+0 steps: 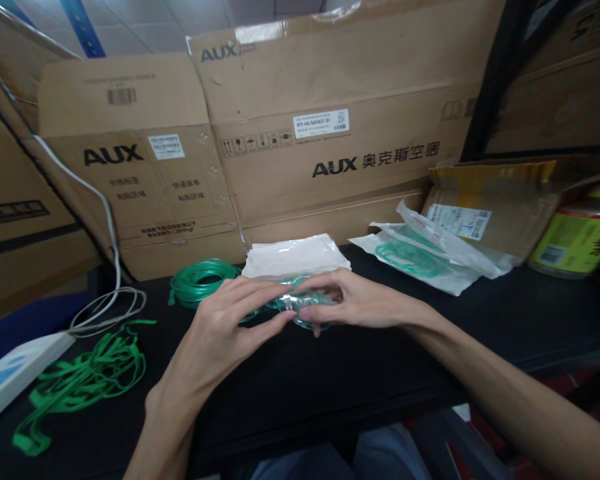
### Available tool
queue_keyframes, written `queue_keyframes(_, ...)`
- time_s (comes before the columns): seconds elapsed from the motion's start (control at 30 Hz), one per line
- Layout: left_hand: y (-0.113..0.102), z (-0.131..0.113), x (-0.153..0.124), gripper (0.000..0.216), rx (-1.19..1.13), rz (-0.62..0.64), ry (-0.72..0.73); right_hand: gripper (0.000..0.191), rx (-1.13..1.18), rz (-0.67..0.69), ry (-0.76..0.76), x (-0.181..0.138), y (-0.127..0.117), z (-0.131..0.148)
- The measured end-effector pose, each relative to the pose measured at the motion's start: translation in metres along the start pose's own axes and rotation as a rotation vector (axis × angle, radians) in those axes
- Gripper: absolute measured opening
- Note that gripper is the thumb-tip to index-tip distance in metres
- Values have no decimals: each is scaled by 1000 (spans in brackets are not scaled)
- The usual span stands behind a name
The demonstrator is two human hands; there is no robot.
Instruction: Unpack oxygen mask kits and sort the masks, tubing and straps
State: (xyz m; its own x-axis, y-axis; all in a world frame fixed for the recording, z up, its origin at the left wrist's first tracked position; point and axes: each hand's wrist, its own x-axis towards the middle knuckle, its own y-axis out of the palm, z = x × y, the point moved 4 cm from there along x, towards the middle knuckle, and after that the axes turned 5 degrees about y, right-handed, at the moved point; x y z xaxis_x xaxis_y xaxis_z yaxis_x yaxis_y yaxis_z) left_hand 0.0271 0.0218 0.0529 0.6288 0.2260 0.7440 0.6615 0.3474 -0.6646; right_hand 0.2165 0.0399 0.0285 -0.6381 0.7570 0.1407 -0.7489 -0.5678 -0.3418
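Note:
Between my two hands, just above the black table, is a clear green-tinted plastic piece [300, 303]; its kind is partly hidden by my fingers. My left hand [235, 313] pinches its left side between thumb and fingers. From the right, my right hand [350, 300] closes round it, thumb on the near face. Right behind the hands lie white pouches [300, 255] with clear film. A coil of green clear tubing [200, 280] rests beyond my left hand. Further left is a tangled heap of green straps [90, 377].
A white power strip [20, 373] with its cable lies at the left edge. Tall cardboard boxes [330, 87] wall off the back. At right are pouches with green tubing [420, 253], an opened carton [500, 207] and a jar with a yellow-green label [575, 233].

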Motion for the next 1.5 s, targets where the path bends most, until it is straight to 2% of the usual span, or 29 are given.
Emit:
queue_keyframes(0.13,-2,0,0,27,-12,-11,-49,39,-136,1,7,-1,1,-1)
queue_keyframes(0.27,-1,-2,1,26,-25,8,-65,38,-442,-16,25,1,5,-11)
queue_keyframes(0.33,-1,-3,2,26,-10,0,-69,45,-577,-36,37,2,7,-17)
queue_keyframes(0.43,-1,-4,2,24,14,0,-78,56,-595,-56,-43,2,9,-17)
queue_keyframes(0.53,-1,-3,3,23,22,1,-63,44,-472,-160,-146,0,3,-3)
queue_keyframes(0.63,-1,-3,4,23,38,-6,-36,26,-236,-201,-118,0,-3,6)
queue_keyframes(0.83,0,-8,4,40,83,-61,-11,27,253,-121,35,3,2,-2)
queue_keyframes(1.03,1,-13,6,29,69,-48,43,25,626,37,67,6,14,-7)
queue_keyframes(1.33,1,-14,6,34,76,-55,59,24,780,98,46,8,22,-8)
queue_keyframes(1.5,0,-12,5,35,120,-52,39,33,884,95,113,7,20,-4)
